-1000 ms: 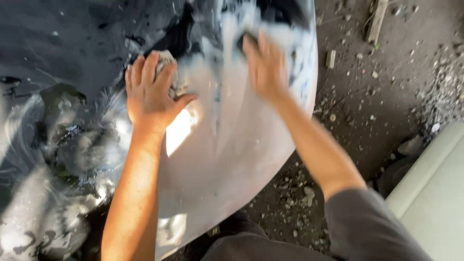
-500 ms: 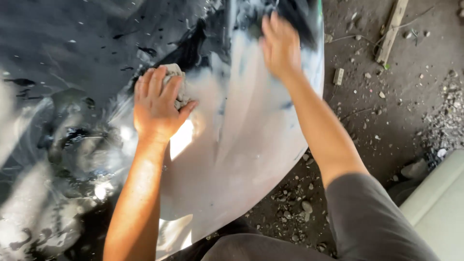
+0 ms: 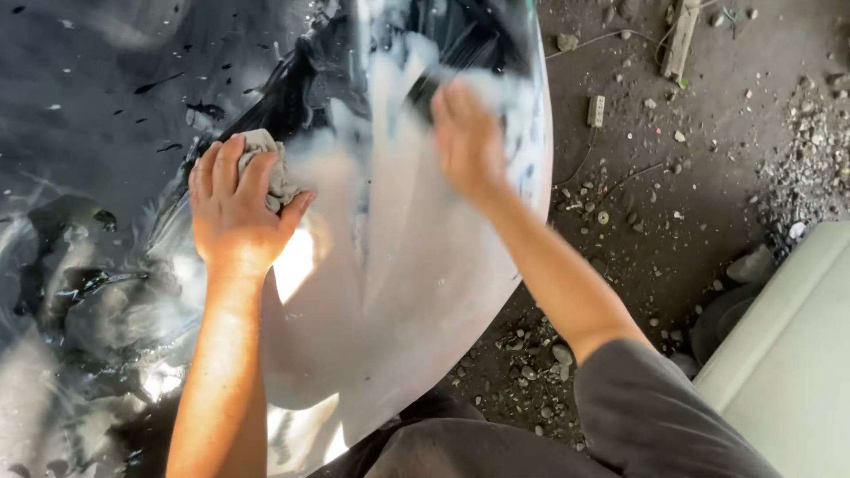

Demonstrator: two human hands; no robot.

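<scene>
Since the previous frame, my right hand (image 3: 467, 142) has dropped down and toward the left across the panel, and my left hand (image 3: 237, 208) with its cloth has shifted slightly left. Nearest to me, the grey sleeve (image 3: 664, 416) covers my right upper arm, and both bare forearms extend forward over the work. My left hand lies on the glossy black car panel (image 3: 106, 106), fingers curled and closed around a crumpled grey rag (image 3: 276, 173), which is pressed against the surface near the boundary between the dark wet area and the whitish sanded patch (image 3: 398, 265). My right hand is blurred by motion; its fingers appear extended and together, flat over a small dark sanding block (image 3: 423, 88) that shows just beyond the fingertips, touching the milky, wet zone near the upper edge of the panel. I cannot tell how firmly the block is gripped. To the right, beyond the panel's edge, lies bare dirt ground (image 3: 708, 177) scattered with pebbles, with a pale curved body part (image 3: 788, 354) at lower right and a wooden stick (image 3: 680, 40) at the far top.
</scene>
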